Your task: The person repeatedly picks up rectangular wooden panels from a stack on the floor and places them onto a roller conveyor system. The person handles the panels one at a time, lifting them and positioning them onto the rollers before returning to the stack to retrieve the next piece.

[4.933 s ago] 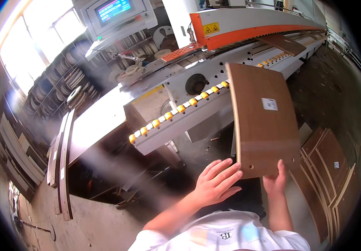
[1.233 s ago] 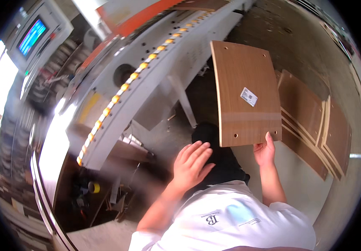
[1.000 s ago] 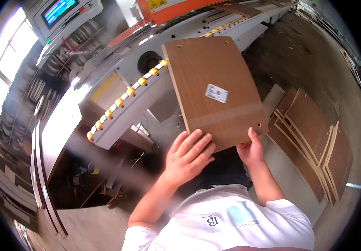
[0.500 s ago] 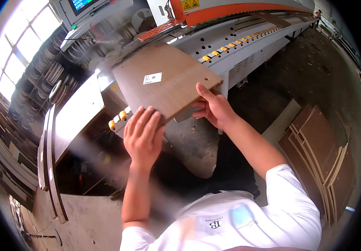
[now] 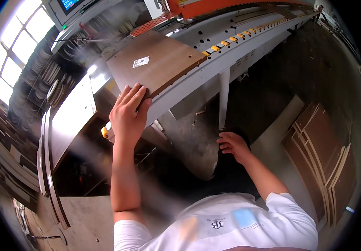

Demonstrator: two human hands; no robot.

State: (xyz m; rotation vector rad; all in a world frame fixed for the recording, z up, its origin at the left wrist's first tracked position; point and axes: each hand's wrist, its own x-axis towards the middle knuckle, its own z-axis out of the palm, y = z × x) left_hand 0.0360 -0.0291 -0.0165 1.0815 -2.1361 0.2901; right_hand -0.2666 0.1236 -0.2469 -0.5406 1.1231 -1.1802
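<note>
Workshop background, with a grey machine [image 5: 214, 69] edged in yellow rollers [image 5: 224, 42]; brown panel [image 5: 161, 69] lying on its near end.
I judge the panel stiff, fairly heavy and smooth, with chippable corners; best held by opposite edges, clear of the white label [image 5: 141, 62]. My left hand [image 5: 127, 115] has its fingers close together on the near corner; whether the thumb clamps, I cannot tell. My right hand [image 5: 235, 147] holds nothing, fingers loosely apart.
</note>
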